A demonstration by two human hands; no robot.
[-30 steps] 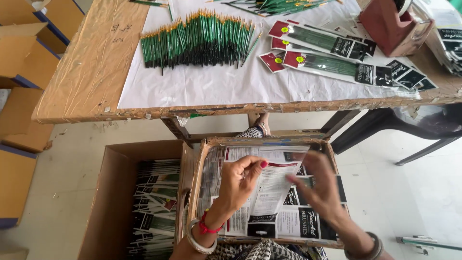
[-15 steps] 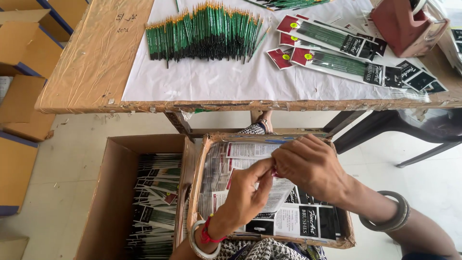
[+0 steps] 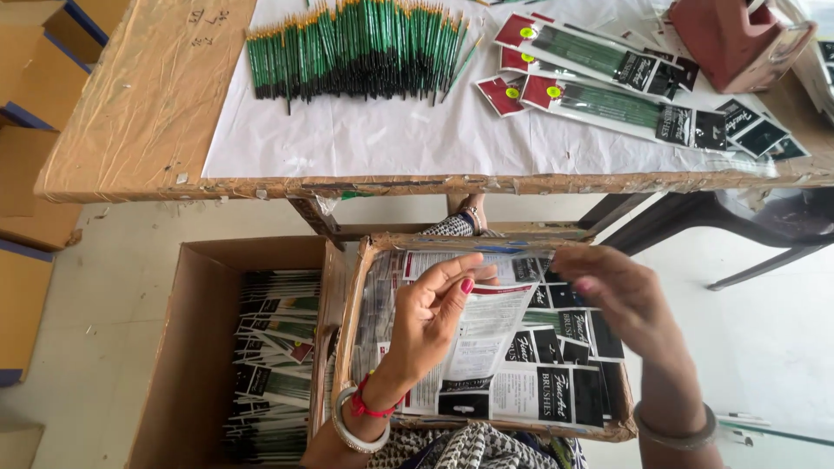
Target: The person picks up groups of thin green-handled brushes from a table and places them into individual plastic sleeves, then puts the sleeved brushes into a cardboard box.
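Note:
My left hand (image 3: 432, 314) and my right hand (image 3: 618, 295) together pinch a clear plastic sleeve with a printed white card (image 3: 491, 317), held just over a shallow cardboard tray (image 3: 352, 334) on my lap. The tray is full of flat black-and-white printed sleeves (image 3: 556, 382). On the table above lies a row of green-handled paintbrushes (image 3: 360, 48) on white paper. To their right lie several packed brush sets with red headers (image 3: 591, 82).
A deep cardboard box (image 3: 187, 347) at my left holds stacked packed brush sets. A dark red holder (image 3: 734, 39) stands at the table's far right. Flat cartons (image 3: 35, 130) are piled at the left, and a dark chair (image 3: 738, 230) stands under the table's right side.
My right hand has shifted from over the tray's middle to its right side, drawing away from my left hand. The view has tilted down a little.

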